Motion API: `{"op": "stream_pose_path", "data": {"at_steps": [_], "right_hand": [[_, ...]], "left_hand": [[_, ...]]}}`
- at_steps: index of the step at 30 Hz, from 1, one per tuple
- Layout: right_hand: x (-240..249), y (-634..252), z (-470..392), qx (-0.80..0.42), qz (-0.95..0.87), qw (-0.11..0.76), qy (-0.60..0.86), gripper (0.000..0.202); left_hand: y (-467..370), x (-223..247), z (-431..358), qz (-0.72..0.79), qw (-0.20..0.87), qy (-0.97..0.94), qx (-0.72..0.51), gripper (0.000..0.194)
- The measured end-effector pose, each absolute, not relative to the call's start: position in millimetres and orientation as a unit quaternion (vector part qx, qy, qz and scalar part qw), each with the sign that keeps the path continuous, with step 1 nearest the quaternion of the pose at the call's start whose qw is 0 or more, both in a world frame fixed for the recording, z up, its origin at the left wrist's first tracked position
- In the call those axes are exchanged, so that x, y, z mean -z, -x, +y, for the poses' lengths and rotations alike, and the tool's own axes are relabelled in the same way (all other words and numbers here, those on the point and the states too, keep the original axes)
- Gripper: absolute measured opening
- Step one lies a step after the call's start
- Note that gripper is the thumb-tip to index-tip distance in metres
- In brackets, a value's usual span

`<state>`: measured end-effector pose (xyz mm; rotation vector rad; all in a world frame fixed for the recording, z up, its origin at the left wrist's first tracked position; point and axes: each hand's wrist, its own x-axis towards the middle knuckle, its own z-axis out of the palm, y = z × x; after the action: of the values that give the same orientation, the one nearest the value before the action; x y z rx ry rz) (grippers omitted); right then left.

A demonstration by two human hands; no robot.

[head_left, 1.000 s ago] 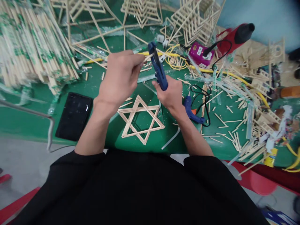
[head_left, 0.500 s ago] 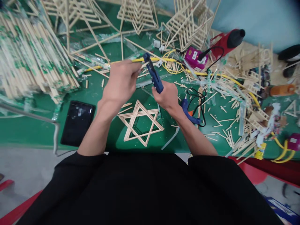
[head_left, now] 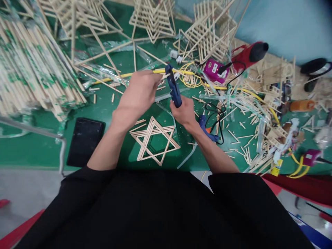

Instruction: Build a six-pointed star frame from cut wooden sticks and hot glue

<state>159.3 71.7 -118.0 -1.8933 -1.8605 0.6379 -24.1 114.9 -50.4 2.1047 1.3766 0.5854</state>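
Note:
A dark blue cutter-like tool (head_left: 173,86) is gripped in my right hand (head_left: 184,110), its head pointing up and away from me. My left hand (head_left: 141,91) is closed, pinching a thin wooden stick (head_left: 165,76) whose end lies at the tool's head. Below and between my forearms, a six-pointed star of stacked sticks (head_left: 145,132) lies flat on the green table (head_left: 116,141). Short loose sticks (head_left: 140,121) rest at the star's upper left. A blue glue gun (head_left: 207,129) with a black cord lies right of my right hand.
A black tablet-like device (head_left: 86,141) and bundled sticks (head_left: 33,69) are on the left. Stick frames (head_left: 153,20) stand at the back. A purple power adapter (head_left: 215,70), yellow cable (head_left: 249,91), red-and-black object (head_left: 250,55) and scattered sticks fill the right.
The view has shifted slightly. My left hand and the tool in my right hand are still close together, the stick's end now at the tool's head.

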Motion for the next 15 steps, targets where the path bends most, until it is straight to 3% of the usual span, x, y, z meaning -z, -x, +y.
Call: {"op": "stream_pose_path", "data": {"at_steps": [15], "right_hand": [[128.1, -159.4, 74.9, -0.209, -0.672, 0.19, 0.685, 0.028]], "left_hand": [[16.9, 41.4, 117.9, 0.568, 0.272, -0.765, -0.138, 0.024]]}}
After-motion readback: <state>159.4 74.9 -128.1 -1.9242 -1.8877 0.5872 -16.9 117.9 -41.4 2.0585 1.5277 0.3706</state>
